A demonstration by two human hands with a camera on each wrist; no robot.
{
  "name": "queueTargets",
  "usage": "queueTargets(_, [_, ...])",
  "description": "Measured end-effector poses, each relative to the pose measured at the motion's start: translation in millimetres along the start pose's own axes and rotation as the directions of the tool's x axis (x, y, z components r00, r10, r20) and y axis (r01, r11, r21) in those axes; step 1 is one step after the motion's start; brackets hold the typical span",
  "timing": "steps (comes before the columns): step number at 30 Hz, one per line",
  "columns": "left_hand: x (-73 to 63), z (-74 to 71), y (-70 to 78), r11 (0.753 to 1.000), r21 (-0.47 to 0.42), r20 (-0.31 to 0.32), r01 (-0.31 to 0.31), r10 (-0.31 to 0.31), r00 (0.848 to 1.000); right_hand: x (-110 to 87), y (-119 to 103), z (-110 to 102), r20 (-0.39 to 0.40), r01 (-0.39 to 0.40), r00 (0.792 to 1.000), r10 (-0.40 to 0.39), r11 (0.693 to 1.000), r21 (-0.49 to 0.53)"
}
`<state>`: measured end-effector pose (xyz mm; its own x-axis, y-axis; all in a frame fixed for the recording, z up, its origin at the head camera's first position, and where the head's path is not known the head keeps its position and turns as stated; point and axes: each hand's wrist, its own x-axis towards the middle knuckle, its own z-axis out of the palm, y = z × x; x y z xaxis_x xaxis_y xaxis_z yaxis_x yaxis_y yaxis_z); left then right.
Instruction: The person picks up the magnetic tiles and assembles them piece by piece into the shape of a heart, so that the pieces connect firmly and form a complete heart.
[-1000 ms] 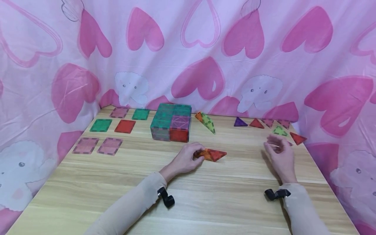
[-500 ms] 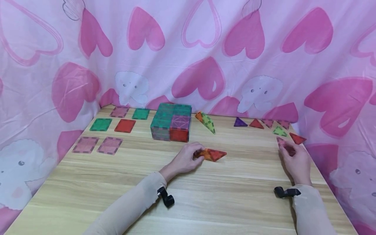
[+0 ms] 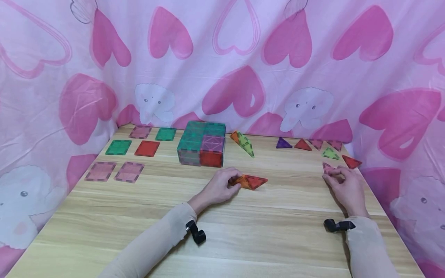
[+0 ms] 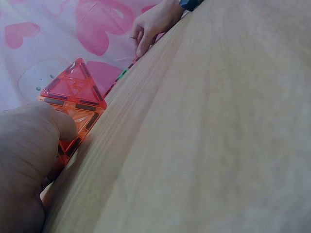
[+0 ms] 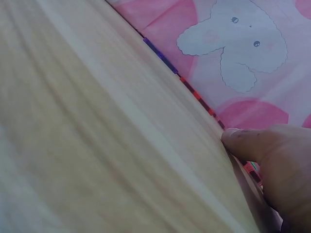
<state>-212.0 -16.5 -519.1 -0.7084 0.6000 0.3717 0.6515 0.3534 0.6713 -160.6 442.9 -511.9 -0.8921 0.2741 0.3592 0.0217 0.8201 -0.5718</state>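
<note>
In the head view my left hand (image 3: pixel 219 186) pinches an orange triangular magnetic tile (image 3: pixel 245 183), tilted up from the table. A red triangular tile (image 3: pixel 257 181) adjoins it edge to edge; the left wrist view shows both the orange tile (image 4: pixel 81 116) and the red tile (image 4: pixel 75 83). At the right, my right hand (image 3: pixel 347 189) has thumb and index finger on a pink triangular tile (image 3: pixel 326 167), pinching it low at the tabletop. The hand covers much of that tile. In the right wrist view the right thumb (image 5: pixel 248 141) meets the table surface.
A box of magnetic tiles (image 3: pixel 194 139) stands at the back middle. Beside it lies a green-and-orange tile piece (image 3: pixel 246 146). Several square tiles (image 3: pixel 147 148) lie left. Purple (image 3: pixel 284 143), red (image 3: pixel 303 145) and lime (image 3: pixel 330 153) triangles lie back right. A patterned curtain (image 3: pixel 222 58) borders the table.
My right hand has moved right and come down onto the pink triangle, which has since slid slightly left. My left hand stays in place with the orange and red tiles.
</note>
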Motion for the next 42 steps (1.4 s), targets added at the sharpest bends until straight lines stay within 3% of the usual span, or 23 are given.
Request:
queueTargets(12, [-0.1, -0.9, 1.0, 1.000, -0.004, 0.005, 0.003, -0.003, 1.000, 1.3, 1.6, 1.5, 0.124, 0.041, 0.991, -0.041, 0.999, 0.004])
queueTargets(20, [0.2, 0.7, -0.4, 1.000, 0.002, -0.001, 0.003, -0.003, 1.000, 0.6, 5.3, 1.0, 0.113, 0.110, 0.987, -0.115, 0.993, 0.047])
queueTargets(28, [-0.7, -0.5, 0.4, 1.000, 0.000, 0.001, 0.005, -0.005, 1.000, -3.9, -5.3, 3.8, 0.177, 0.143, 0.971, -0.158, 0.985, 0.098])
queueTargets(33, [-1.0, -1.6, 1.1, 1.000, 0.004, 0.004, 0.013, -0.013, 1.000, -8.7, -26.0, 17.5, 0.241, 0.185, 0.943, -0.231, 0.962, 0.199])
queueTargets(42, [0.0, -1.8, 2.3, 1.000, 0.010, 0.005, 0.013, -0.013, 1.000, -21.3, -70.9, 49.7, 0.341, 0.258, 0.859, -0.382, 0.898, 0.357])
